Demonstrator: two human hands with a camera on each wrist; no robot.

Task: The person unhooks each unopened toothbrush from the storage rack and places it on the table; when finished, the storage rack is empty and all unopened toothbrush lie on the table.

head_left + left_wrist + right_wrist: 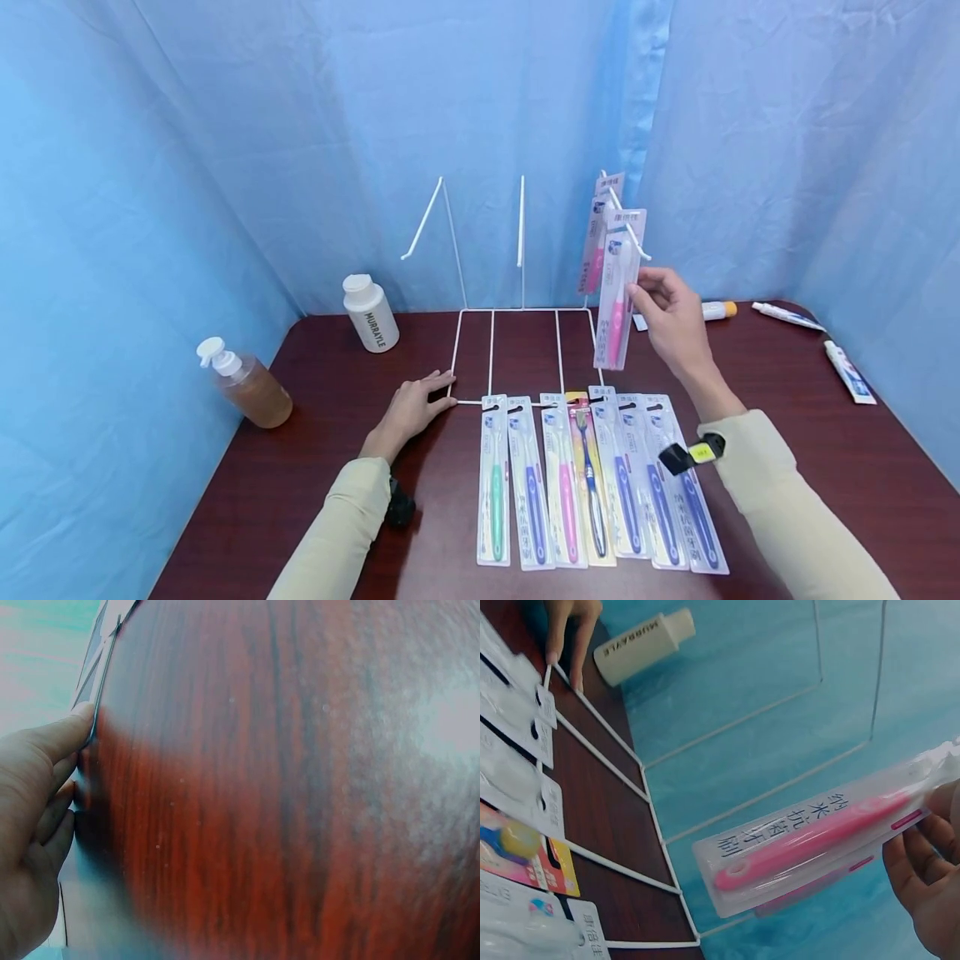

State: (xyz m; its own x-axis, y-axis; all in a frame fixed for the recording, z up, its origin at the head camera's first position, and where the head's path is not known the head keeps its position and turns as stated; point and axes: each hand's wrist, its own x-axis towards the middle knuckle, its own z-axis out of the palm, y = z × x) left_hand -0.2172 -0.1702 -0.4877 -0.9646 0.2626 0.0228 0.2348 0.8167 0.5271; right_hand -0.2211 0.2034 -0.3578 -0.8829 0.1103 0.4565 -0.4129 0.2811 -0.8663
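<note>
My right hand (pixel 671 321) pinches the edge of a packaged pink toothbrush (pixel 617 333) between thumb and fingers. The package's top overlaps the right prong of the white wire rack (pixel 522 310), whose tip shows in front of the card. Behind it, another packaged pink toothbrush (pixel 594 271) hangs on that same prong. In the right wrist view the held pack (pixel 810 829) slants across, its fellow partly hidden behind. My left hand (pixel 411 410) rests at the rack's front left corner, fingers stretched out and touching the wire; the left wrist view shows its thumb (pixel 71 731) along the wire.
Several packaged toothbrushes (pixel 567 508) lie in a row at the table's front, their tops over the rack's front wire. A white bottle (pixel 375 321) and an amber pump bottle (pixel 258 396) stand left. Toothpaste tubes (pixel 849 372) lie right. Blue curtains (pixel 480 100) surround the table.
</note>
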